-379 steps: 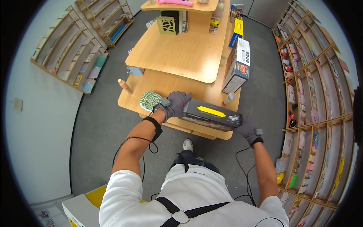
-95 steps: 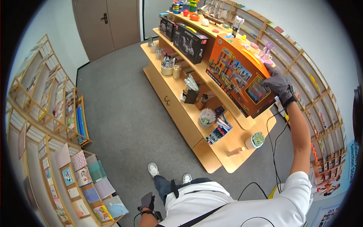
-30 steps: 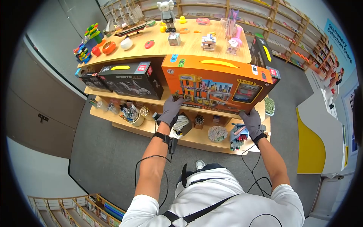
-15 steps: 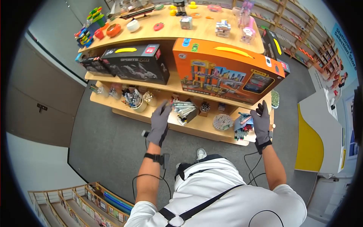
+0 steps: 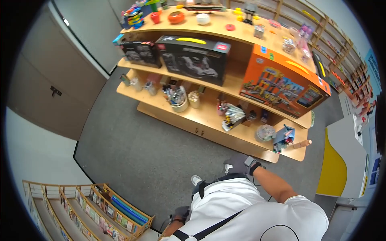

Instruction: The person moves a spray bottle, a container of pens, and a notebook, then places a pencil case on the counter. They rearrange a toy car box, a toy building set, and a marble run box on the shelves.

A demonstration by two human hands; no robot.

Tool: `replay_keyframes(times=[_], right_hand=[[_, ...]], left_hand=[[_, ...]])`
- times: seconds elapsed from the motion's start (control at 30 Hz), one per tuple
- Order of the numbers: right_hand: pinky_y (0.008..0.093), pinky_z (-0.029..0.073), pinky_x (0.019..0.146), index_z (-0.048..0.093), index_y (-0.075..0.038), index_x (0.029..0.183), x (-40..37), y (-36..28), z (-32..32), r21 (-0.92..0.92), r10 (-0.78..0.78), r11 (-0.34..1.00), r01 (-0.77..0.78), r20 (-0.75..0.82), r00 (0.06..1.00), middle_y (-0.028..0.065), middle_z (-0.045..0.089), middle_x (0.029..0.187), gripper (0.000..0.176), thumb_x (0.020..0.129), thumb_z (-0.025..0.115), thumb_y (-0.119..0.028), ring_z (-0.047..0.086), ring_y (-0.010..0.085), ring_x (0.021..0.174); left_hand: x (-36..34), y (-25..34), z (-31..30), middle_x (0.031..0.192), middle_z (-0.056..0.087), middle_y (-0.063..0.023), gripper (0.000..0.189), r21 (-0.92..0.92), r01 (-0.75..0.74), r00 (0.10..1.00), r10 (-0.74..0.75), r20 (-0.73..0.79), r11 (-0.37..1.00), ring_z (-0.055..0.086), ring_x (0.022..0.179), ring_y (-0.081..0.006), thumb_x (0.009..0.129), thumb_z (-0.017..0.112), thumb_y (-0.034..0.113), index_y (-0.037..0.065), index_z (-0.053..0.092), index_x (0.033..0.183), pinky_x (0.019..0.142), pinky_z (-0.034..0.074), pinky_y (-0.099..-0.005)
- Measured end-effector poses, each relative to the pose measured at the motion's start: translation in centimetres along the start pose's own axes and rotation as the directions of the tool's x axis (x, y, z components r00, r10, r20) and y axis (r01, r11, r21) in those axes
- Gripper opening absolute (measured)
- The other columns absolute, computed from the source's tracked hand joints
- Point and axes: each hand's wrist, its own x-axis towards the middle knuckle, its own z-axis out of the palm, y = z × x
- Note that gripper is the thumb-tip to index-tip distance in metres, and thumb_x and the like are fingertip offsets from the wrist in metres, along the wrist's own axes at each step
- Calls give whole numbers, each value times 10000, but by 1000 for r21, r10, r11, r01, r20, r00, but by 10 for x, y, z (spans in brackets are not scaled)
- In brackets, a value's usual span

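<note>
My right hand (image 5: 238,164), in a grey glove, hangs low in front of my body, beside the lower edge of the shelf unit. It is apart from the shelf, with nothing visible in it and its fingers loosely extended. Down by my left hip is my gloved left hand (image 5: 181,213); its fingers are blurred and partly hidden. On the middle shelf stands an orange toy box (image 5: 283,82) with a yellow handle, beside a black model-car box (image 5: 193,60). Neither hand touches a box.
The wooden shelf unit (image 5: 173,124) holds a pen tub (image 5: 180,105), a bundle of markers (image 5: 233,114) and a blue pen holder (image 5: 284,135) on its lower shelf. A white and yellow counter (image 5: 331,160) stands right. A book rack (image 5: 82,201) is at lower left.
Both hands have dropped from the shelf front, where they were empty, down towards my body. The view has turned left, so the shelf unit appears farther right.
</note>
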Motion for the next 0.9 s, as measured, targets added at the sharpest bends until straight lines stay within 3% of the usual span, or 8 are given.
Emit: replay_keyframes(times=[0.17,0.33,0.37,0.43,0.5,0.6,0.67,0.9], right_hand=[[511,554,941,601,-57,1466,53,-32,-9,94,224,971,-219,-49,973,278,733,1133,760,866,638,-522,705,439,1065],[444,506,1074,484,-5,1542,100,-50,-46,380,407,889,-255,-399,822,292,664,1354,822,901,697,-473,643,431,1258],[435,485,1109,453,6,1559,111,-52,-61,471,448,854,-219,-453,771,293,637,1408,836,904,720,-439,621,428,1303],[429,454,1151,428,19,1573,137,-45,-84,598,453,801,35,-643,618,293,592,1476,857,891,756,-383,581,400,1378],[417,443,1161,403,52,1574,156,-35,-125,602,538,798,-26,-693,481,303,559,1508,897,872,779,-362,554,396,1410],[396,435,1167,364,92,1579,184,-13,-182,649,637,757,83,-759,134,326,534,1522,983,839,804,-384,536,405,1425],[391,439,1159,354,94,1583,204,19,-206,658,657,751,55,-753,40,324,542,1513,977,847,806,-364,545,390,1418],[376,459,1128,325,77,1606,262,75,-223,778,785,619,109,-612,-96,311,560,1500,963,865,802,-312,562,368,1405]], left_hand=[[-52,-39,18,1145,774,-167,336,71,-43,999,45,-28,997,749,1046,-357,1011,564,365,156,746,1200,900,566,-507],[-3,-95,-83,1097,759,-227,291,-611,323,933,-351,77,723,727,1019,-437,988,564,283,76,745,1083,867,556,-540],[5,-105,-122,1003,767,-231,315,69,-31,936,53,-348,997,730,964,-459,978,598,326,64,756,1051,803,550,-562],[56,-103,-221,1020,732,-279,239,202,-41,866,136,-481,979,702,955,-479,905,599,220,56,743,1003,805,541,-549],[99,-76,-325,883,704,-267,238,-92,-207,669,72,-740,974,661,816,-435,915,594,219,7,699,885,763,496,-529],[122,11,-493,948,719,-81,364,-620,-349,783,-144,-605,703,636,844,-185,999,647,308,-17,718,1146,771,506,-363],[111,90,-581,1095,728,-69,457,-738,-656,736,-86,-672,158,660,950,-202,999,697,250,-43,648,1347,850,529,-335],[152,195,-770,1348,681,-126,624,-403,-729,527,77,-847,554,639,1176,-194,976,714,148,-28,500,1535,984,503,-296]])
